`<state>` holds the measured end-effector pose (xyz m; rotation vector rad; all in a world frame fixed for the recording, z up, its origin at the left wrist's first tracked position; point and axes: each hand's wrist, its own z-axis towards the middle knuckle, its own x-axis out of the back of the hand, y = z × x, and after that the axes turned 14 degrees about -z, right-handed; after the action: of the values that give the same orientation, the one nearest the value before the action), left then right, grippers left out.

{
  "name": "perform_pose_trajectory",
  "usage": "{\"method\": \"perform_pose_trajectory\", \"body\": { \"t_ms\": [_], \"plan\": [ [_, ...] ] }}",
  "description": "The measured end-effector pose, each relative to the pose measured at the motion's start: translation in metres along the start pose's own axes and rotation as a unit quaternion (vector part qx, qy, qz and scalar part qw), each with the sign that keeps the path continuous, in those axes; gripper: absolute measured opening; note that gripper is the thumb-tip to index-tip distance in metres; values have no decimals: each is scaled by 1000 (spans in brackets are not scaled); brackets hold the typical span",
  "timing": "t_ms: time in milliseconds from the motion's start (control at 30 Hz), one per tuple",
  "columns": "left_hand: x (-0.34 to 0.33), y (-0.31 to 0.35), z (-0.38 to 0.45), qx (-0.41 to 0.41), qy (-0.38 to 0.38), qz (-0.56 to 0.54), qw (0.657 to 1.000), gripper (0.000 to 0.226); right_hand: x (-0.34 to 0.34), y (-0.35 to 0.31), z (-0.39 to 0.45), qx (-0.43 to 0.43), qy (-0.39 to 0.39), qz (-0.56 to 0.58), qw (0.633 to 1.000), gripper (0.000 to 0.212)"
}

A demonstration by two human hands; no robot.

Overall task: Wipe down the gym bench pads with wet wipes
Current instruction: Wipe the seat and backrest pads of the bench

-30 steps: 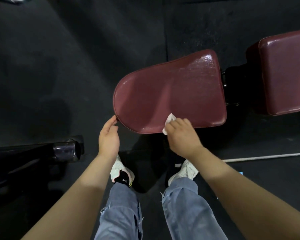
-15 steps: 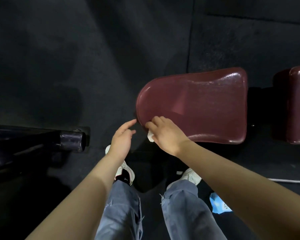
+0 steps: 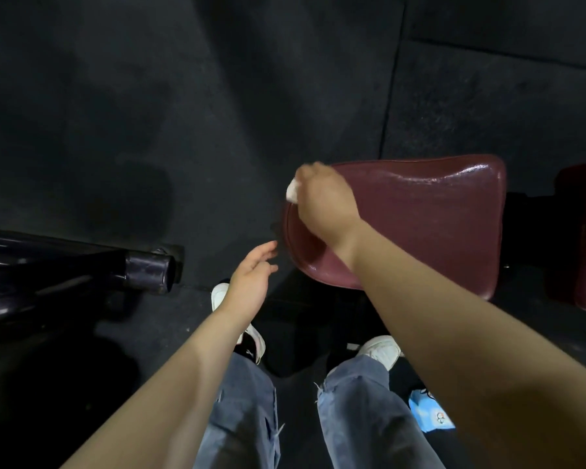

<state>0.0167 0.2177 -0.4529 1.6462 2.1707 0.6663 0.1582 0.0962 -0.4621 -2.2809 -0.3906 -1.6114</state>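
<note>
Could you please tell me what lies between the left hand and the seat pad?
Only bare dark floor separates the left hand from the seat pad in the head view.

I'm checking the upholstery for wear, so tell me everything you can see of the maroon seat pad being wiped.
The seat pad is dark maroon, glossy like vinyl, with a rounded narrow end and a wider squared end. It lies roughly flat above the black floor, shiny along its far edge. The right hand rubs a white wipe on its rounded end. No tears show.
</note>
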Motion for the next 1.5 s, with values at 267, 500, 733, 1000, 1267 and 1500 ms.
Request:
{"method": "perform_pose_trajectory", "body": {
  "t_ms": [267,500,733,1000,1267,1500],
  "plan": [
    [-2,-5,2,-13,-21,25,999,54,-5,28,-33,193,-42,-148,969,24],
    [2,-6,1,-106,-42,156,981,72,-1,28,-28,-19,14,-97,995,28],
    [3,-3,6,-140,-70,246,956,71,-27,57,-83,236,59,-106,964,16],
    [-16,-2,-3,-176,-39,245,953,74,5,72,-21,-79,100,-16,992,19],
    [-27,8,-7,-203,-20,425,882,73,-34,80,-105,329,47,-68,941,16],
    [-31,6,-15,-225,-3,512,829,75,9,123,-1,-103,144,-55,983,10]
  ]
}}
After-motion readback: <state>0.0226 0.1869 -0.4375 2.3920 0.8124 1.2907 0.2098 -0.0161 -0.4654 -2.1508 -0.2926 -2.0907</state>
